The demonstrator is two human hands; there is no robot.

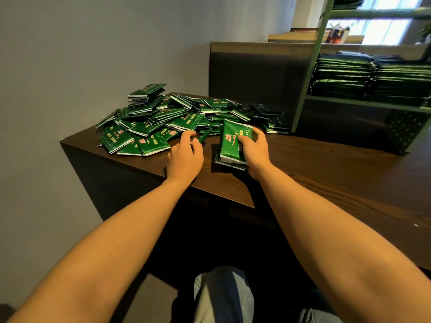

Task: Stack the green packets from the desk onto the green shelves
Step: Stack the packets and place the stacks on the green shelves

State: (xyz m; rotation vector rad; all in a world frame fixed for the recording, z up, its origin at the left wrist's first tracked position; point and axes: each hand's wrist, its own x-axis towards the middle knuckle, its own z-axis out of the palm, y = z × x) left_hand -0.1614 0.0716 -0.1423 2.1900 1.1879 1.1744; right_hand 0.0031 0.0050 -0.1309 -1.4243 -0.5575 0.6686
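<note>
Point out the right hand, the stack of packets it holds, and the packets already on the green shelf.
right hand [256, 151], head view, back of the hand.
held stack [232, 141], head view, top packet's printed face.
shelved packets [345, 75], head view, front edges of the left pile.

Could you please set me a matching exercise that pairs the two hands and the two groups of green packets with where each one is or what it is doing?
Column one:
1. left hand
2. right hand
3. loose pile of packets
4. stacked packets

Column two:
A. lying in neat rows on the green shelf
B. gripping a small bundle of packets
C. spread untidily over the desk
D. reaching to the near edge of the pile

Pairs: 1-D, 2-B, 3-C, 4-A
</note>
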